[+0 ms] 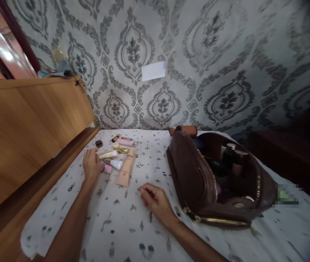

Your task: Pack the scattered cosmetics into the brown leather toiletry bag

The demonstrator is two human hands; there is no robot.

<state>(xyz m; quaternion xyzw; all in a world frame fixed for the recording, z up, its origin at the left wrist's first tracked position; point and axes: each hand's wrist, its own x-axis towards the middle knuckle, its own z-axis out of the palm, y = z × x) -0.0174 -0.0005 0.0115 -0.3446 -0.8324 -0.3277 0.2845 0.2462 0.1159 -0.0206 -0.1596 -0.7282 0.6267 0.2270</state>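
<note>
My left hand (91, 164) rests on the cloth at the left edge of a group of cosmetics, its bent fingers beside a cream-coloured tube (108, 154) and not visibly closed round it. Near its thumb lie a pink-capped item (106, 168) and a white-ended one (114, 164). To their right is a flat peach squeeze tube (126, 170). Behind are a gold-capped item (123, 150), a pink tube (126, 142) and a small dark jar (98, 143). My right hand (155, 199) hovers low or rests between the peach tube and the bag, loosely curled, nothing visible in it.
A brown toiletry bag (183, 171) stands unzipped on the right, with several bottles inside. Behind it is an orange-brown object (187, 130). A wooden panel (34, 120) borders the patterned bed sheet (133, 233) on the left; a papered wall (163, 91) rises at the back.
</note>
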